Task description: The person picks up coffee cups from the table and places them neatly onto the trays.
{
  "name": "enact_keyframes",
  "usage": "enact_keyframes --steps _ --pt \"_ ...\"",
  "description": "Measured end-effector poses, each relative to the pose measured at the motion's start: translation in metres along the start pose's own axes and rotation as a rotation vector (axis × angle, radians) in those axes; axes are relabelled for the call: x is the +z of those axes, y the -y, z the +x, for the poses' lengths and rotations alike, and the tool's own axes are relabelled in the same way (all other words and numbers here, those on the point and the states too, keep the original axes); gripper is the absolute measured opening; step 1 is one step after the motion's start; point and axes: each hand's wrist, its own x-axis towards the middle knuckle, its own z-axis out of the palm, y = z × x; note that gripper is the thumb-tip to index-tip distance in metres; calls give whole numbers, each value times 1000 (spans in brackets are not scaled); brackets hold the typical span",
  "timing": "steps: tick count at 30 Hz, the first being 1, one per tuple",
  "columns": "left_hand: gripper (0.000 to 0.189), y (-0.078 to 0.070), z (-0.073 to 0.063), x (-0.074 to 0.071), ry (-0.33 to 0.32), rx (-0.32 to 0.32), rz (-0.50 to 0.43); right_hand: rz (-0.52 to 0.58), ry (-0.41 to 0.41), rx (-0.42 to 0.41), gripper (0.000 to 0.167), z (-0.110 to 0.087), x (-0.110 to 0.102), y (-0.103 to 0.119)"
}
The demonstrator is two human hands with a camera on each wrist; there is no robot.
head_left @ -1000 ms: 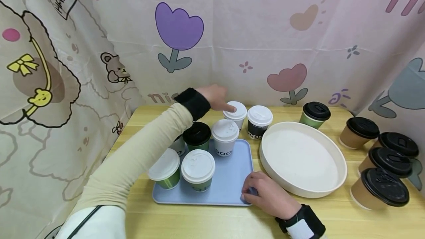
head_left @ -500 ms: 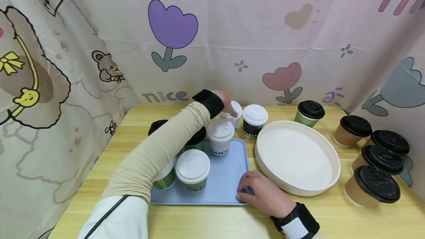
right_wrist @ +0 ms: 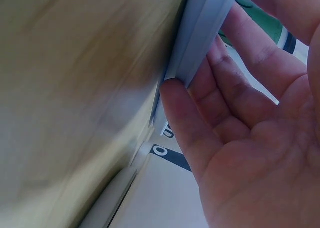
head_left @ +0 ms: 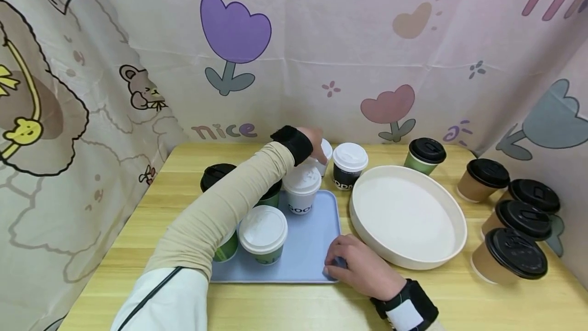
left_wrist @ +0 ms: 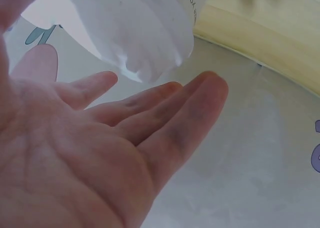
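My left hand [head_left: 313, 142] reaches over a small white-lidded paper cup [head_left: 326, 150] behind the tray. In the left wrist view, its fingers [left_wrist: 185, 118] stretch out straight beside the white cup [left_wrist: 135, 32]. My right hand [head_left: 356, 264] grips the near right corner of a pale blue tray [head_left: 312, 244], its fingers [right_wrist: 182, 112] against the rim. On the tray stand a white cup [head_left: 300, 190], a green cup with white lid [head_left: 263, 234] and other cups partly hidden by the left sleeve [head_left: 216, 213].
Right of the tray lies a round cream dish [head_left: 409, 213]. A dark white-lidded cup [head_left: 349, 165] stands behind it, as does a green black-lidded cup [head_left: 424, 156]. Several brown black-lidded cups [head_left: 481, 180] line the right side. A printed cloth [head_left: 303, 40] hangs behind the table.
The left hand has shifted slightly right and down onto the far white cup, now covering more of it. The right hand stays at the tray corner. The head view has turned a little.
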Motion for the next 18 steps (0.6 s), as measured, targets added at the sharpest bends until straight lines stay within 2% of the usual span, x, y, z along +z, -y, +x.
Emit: enact_keyframes --steps 5,13,18 --pt "69 -2 1 3 -9 11 -8 -9 -6 -3 8 0 0 0" --pt "67 1 4 5 -49 72 17 -10 -8 -10 9 0 0 1" --pt "65 7 6 4 -88 68 3 -12 -12 -21 9 -1 0 1"
